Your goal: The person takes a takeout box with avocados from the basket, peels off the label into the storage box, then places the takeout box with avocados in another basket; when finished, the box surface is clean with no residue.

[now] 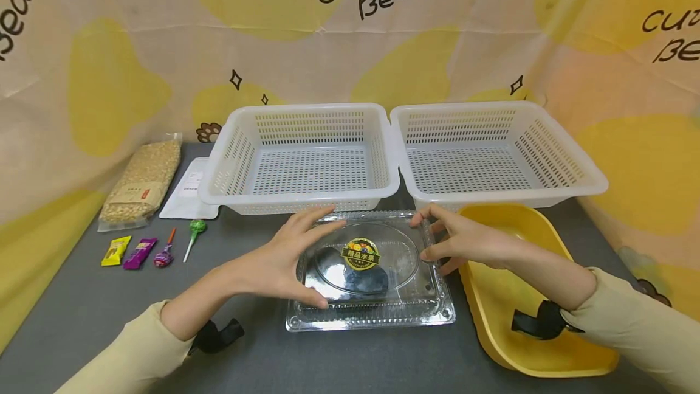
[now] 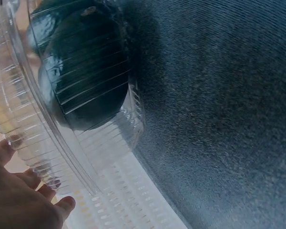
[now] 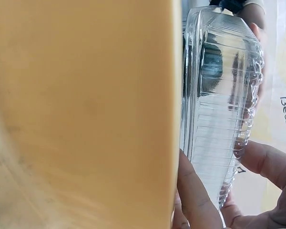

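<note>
A clear plastic clamshell box (image 1: pixel 394 315) with a round fruit label (image 1: pixel 360 254) on its lid sits in the middle of the table, its lid lowered. Through its ribbed wall shows a dark green, rounded thing (image 2: pixel 88 67). My left hand (image 1: pixel 281 263) spreads over the box's left side, thumb toward the front edge and fingers toward the back; its fingertips touch the ribbed lid in the left wrist view. My right hand (image 1: pixel 459 239) grips the box's right edge, fingers and thumb curved about the ribbed side (image 3: pixel 229 138).
Two white perforated baskets (image 1: pixel 298 202) (image 1: pixel 505 194) stand side by side behind the box. A yellow tray (image 1: pixel 487 327) lies under my right forearm. At the left are a grain bag (image 1: pixel 144 175), a white packet (image 1: pixel 188 193), two wrapped candies (image 1: pixel 116 251) (image 1: pixel 140 253) and two lollipops (image 1: pixel 163 258) (image 1: pixel 197 227).
</note>
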The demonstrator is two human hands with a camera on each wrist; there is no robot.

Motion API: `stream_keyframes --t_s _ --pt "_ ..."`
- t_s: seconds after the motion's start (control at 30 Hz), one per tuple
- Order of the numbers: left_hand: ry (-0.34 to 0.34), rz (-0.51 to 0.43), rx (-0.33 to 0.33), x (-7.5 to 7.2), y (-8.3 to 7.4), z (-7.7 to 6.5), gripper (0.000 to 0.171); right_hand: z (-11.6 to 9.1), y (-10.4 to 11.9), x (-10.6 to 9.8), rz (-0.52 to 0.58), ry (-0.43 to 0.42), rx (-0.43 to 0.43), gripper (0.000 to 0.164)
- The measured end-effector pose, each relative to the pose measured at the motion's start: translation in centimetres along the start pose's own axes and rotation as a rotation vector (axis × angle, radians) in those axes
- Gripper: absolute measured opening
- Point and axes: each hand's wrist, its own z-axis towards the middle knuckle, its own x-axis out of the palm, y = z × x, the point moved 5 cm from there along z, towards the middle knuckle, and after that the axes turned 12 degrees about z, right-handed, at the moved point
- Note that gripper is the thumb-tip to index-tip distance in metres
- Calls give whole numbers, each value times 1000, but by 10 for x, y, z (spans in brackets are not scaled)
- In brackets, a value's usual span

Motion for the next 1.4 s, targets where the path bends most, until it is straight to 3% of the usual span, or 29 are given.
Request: stream_keyframes --t_s 0.17,0.4,0.5,0.7,0.83,1.1,1.4 --pt "31 13 -27 3 2 -1 127 -1 1 0 -16 -6 -6 55" --pt "52 46 -12 3 1 -1 132 -5 7 -3 -107 19 0 55" --pt "58 65 -7 3 1 -1 133 -8 16 -5 -204 53 -35 50" --pt "72 76 -26 3 2 0 133 -16 45 -10 -503 35 -234 32" --pt "74 59 -31 3 1 -1 134 -16 63 -6 -623 -7 -217 23" --pt "72 46 -27 3 0 -1 134 5 90 13 -648 -12 -254 16" --pt "83 39 -35 2 1 -1 134 38 106 40 -600 65 -287 21"
